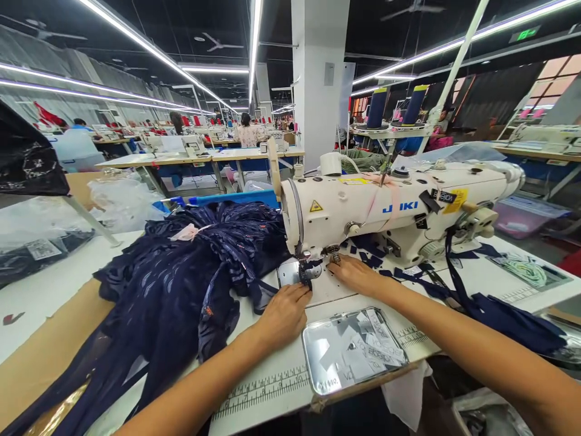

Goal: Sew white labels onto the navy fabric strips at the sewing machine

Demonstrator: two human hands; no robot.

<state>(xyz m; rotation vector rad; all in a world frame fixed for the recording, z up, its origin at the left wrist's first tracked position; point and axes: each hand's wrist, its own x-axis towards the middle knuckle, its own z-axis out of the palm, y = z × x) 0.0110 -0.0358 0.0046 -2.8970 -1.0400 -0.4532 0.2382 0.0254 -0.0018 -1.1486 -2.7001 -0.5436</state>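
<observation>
Head cam, only view I get. All places are given relative to the sewing machine (pixel 399 209), a cream unit w/ blue lettering that sits centre-right on the white table (pixel 54 278).

The left hand (pixel 284 315) is just in front of the machine's needle end, back of hand up. Its fingers (pixel 303 293) are bent, w/ the tips down right beside the presser foot (pixel 309 270). Can't tell from here if they pinch anything or only press.

The right hand (pixel 358 275) lies under the machine's arm, just right of the foot. It's flat on the bed, fingers stretched and released, gripping nothing, tips approx. touching the foot area.

The navy fabric (pixel 181 290) is heaped left of the machine. One edge runs in to the foot between the hands, and the rest trails off the front-left of the table.

A metal tray (pixel 313 369) of paper tags sits in front of the machine, between my forearms, near the table edge. There's a printed ruler strip (pixel 263 387) along that edge, left of the tray.

Navy strips (pixel 499 315) hang from the machine's right end and pool on the table there.

Two thread cones (pixel 376 108) stand on a rack behind the machine. A white pillar (pixel 318 79) is further back.

Clear plastic bags (pixel 122 200) lie well left of the machine. Other workers (pixel 247 130) sit at benches far behind it, too small for detail.
</observation>
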